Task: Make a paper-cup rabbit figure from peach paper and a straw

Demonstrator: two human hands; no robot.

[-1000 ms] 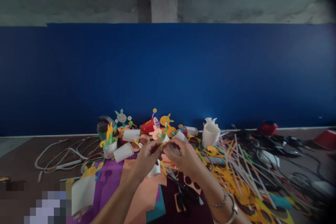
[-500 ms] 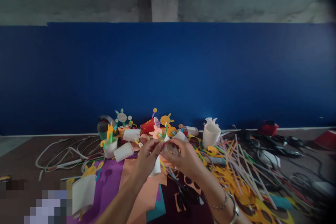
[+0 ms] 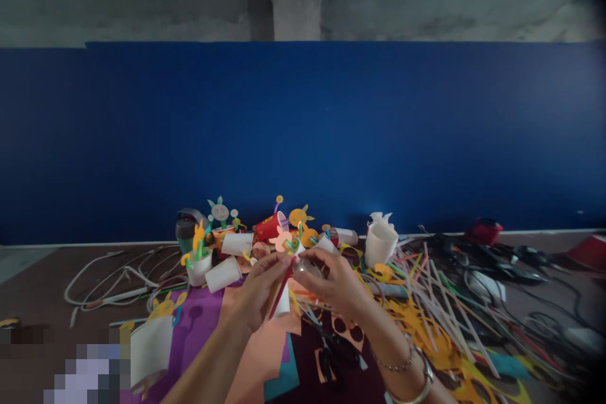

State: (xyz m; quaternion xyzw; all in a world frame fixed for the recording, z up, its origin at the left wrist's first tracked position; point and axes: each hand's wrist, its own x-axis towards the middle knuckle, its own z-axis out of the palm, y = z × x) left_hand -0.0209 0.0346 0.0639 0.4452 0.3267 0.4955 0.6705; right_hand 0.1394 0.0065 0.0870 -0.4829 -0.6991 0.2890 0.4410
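My left hand (image 3: 266, 284) pinches a thin red strip (image 3: 282, 293), which slants down below the fingertips; whether it is paper or a straw I cannot tell. My right hand (image 3: 334, 281) is closed round a roll of clear tape (image 3: 310, 267), its fingertips close to the strip's upper end. Part of the roll is hidden by the fingers. Right behind the hands stands a pink paper cutout (image 3: 281, 239). Below them lie black-handled scissors (image 3: 338, 350) on dark paper, next to orange paper (image 3: 253, 353).
White paper cups (image 3: 223, 274) lie to the left, some with cutout figures. An upright white cup (image 3: 381, 243) stands to the right. Yellow paper scraps (image 3: 426, 328), loose straws (image 3: 438, 293) and black cables (image 3: 544, 303) cover the right side. A blue panel (image 3: 303, 139) rises behind.
The red strip now shows hanging below my left fingertips, where it was mostly hidden before. My right hand has tilted the tape roll slightly. Both hands stay close together.
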